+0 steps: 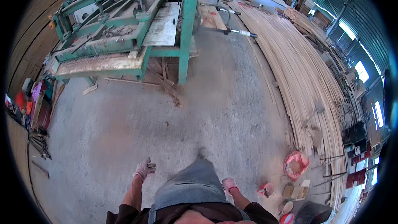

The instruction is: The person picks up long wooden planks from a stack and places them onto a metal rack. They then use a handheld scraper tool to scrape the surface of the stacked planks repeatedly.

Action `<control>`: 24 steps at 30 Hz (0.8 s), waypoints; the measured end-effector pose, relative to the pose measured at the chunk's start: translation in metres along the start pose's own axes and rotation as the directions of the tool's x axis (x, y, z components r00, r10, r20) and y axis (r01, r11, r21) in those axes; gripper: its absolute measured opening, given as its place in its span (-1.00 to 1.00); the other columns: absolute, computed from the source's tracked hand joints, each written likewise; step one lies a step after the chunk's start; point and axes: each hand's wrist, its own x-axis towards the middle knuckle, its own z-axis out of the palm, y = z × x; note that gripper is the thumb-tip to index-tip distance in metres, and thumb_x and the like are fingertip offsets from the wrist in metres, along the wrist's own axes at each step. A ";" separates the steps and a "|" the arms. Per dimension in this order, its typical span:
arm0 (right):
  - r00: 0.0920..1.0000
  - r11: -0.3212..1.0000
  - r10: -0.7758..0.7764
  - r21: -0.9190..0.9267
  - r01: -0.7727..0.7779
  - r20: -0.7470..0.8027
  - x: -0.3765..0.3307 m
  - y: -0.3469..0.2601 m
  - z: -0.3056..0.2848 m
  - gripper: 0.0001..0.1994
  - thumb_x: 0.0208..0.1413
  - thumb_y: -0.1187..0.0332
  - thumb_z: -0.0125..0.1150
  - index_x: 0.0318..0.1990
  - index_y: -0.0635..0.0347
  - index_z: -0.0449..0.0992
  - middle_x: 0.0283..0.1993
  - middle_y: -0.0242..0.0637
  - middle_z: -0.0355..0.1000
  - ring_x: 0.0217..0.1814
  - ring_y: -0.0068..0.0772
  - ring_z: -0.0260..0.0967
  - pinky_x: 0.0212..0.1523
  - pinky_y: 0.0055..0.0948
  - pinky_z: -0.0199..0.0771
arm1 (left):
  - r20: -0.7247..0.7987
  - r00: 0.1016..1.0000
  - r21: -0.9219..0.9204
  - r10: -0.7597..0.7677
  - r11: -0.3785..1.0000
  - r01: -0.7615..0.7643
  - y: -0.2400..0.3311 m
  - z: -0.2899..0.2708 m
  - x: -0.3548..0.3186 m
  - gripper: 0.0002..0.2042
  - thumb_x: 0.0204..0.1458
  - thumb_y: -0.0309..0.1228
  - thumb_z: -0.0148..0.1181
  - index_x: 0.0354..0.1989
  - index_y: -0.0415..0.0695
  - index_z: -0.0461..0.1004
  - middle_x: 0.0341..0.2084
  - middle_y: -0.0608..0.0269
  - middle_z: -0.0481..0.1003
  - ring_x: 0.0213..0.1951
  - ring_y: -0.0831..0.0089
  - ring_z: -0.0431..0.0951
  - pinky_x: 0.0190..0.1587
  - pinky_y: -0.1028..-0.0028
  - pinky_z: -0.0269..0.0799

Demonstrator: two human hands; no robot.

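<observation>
My left hand (pixel 146 169), in a pale, dusty work glove, hangs over the concrete floor (pixel 124 120) with its fingers apart and nothing in it. On the other side of the grey apron (pixel 192 180), my right hand (pixel 229 184) hangs low in a similar pinkish glove. Its fingers are small in the picture and partly turned away; they look loosely parted, and no object shows in them. Neither hand touches a workpiece. Nearest to the right hand is a small red-and-white bucket (pixel 266 189) on the floor.
Ahead on the left stands a green machine frame (pixel 185 37), with wood scraps (pixel 168 83) beneath it. Long stacked boards (pixel 290 66) run along the right. A red sack (pixel 296 166), cardboard box (pixel 295 191) and black bin (pixel 313 213) sit at lower right. Metal bars (pixel 39 146) lie left.
</observation>
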 end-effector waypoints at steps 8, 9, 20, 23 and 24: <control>0.926 0.723 -0.376 -0.638 0.267 -0.038 0.277 -0.121 -0.337 -0.70 0.23 0.24 0.09 -0.04 0.11 0.67 0.01 -0.05 0.62 0.00 0.03 0.61 -0.01 -0.02 0.60 | -0.211 0.977 -0.203 -0.016 0.979 -0.028 0.083 0.098 0.084 -0.22 0.23 0.20 0.05 0.38 -0.23 0.26 -0.03 -0.15 0.60 -0.32 0.10 0.67 -0.23 0.12 0.60; 0.910 0.794 -0.396 -0.545 0.270 -0.126 0.291 -0.159 -0.375 -0.67 0.27 0.21 0.05 0.02 0.12 0.64 0.04 -0.05 0.61 0.04 0.05 0.59 0.01 -0.02 0.59 | -0.237 0.968 -0.250 -0.079 0.968 0.018 0.067 0.099 0.081 -0.18 0.23 0.25 0.02 0.42 -0.24 0.23 0.00 -0.17 0.59 -0.29 0.09 0.66 -0.23 0.13 0.60; 0.661 0.866 -0.486 -0.215 0.451 -0.571 0.436 -0.593 -0.751 -0.54 0.22 0.01 0.22 0.11 0.15 0.54 0.08 0.12 0.56 0.20 0.16 0.48 0.20 -0.01 0.45 | -0.390 0.892 -0.322 -0.227 0.942 0.099 0.063 0.226 0.180 -0.31 0.30 0.21 0.00 0.29 -0.20 0.41 -0.03 0.04 0.61 -0.17 0.19 0.65 -0.13 0.21 0.62; 0.613 0.892 -0.434 -0.217 0.397 -0.661 0.493 -0.645 -0.836 -0.55 0.22 0.01 0.22 0.04 0.20 0.62 0.03 0.15 0.58 0.15 0.21 0.50 0.17 -0.01 0.47 | -0.408 0.885 -0.457 -0.226 0.889 0.016 0.143 0.256 0.232 -0.36 0.32 0.15 0.01 0.27 -0.19 0.43 -0.08 0.06 0.63 -0.17 0.20 0.65 -0.16 0.21 0.64; 0.647 0.842 -0.481 -0.106 0.530 -0.592 0.503 -0.667 -0.854 -0.54 0.23 0.00 0.21 0.03 0.22 0.64 0.03 0.18 0.57 0.17 0.21 0.50 0.17 0.01 0.47 | -0.445 0.870 -0.502 -0.212 0.864 -0.046 0.169 0.262 0.236 -0.37 0.33 0.14 0.01 0.26 -0.19 0.44 -0.09 0.06 0.64 -0.17 0.20 0.66 -0.18 0.21 0.64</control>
